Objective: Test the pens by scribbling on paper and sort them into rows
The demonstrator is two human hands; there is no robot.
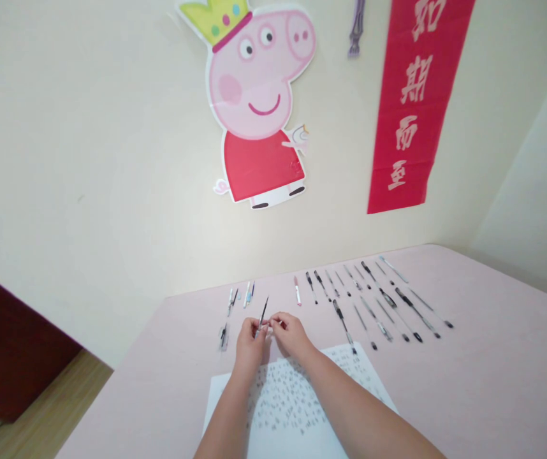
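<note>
My left hand [251, 338] is closed around a slim dark pen [264, 308] that points up and slightly right. Close beside it, my right hand [287, 328] has its fingers pinched together near the left fingertips; whatever lies between them is too small to make out. Below both wrists is a white sheet of paper [292, 408] covered with handwritten characters. Left of my hands, a pen in a clear piece [224, 336] lies on the table. A pink and white pen [297, 291] rests just beyond my right hand.
Several black pens [322, 285] and clear pen parts [376, 319] lie in slanted rows to the right on the pale pink table [474, 370]. More pen pieces [248, 294] lie at the back left. Behind stands a wall with a cartoon pig cutout [261, 159] and a red banner [412, 115].
</note>
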